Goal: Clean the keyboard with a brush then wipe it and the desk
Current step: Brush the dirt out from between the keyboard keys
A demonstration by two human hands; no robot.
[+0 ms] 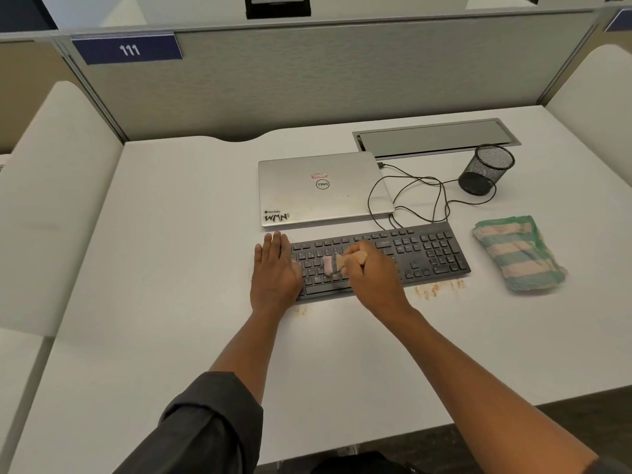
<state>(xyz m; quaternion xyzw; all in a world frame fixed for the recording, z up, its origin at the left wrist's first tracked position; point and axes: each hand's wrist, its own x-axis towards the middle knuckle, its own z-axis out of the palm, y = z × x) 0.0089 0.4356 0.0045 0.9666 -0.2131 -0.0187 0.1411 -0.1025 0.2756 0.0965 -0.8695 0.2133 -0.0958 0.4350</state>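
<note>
A black keyboard [420,253] lies on the white desk [171,234] in front of a closed laptop. My left hand [273,268] lies flat with straight fingers on the keyboard's left end. My right hand [372,275] grips a small wooden brush [337,263] whose pale bristles touch the keys left of the middle; the brush is blurred. A folded green and pink striped cloth [518,254] rests on the desk to the right of the keyboard. Brownish crumbs [437,289] are scattered on the desk along the keyboard's front edge.
A silver closed laptop [321,189] sits behind the keyboard, with a black cable [427,196] looping to its right. A black mesh pen cup [485,169] stands at the back right, in front of a grey cable hatch [434,136]. A grey partition [307,80] rises behind the desk.
</note>
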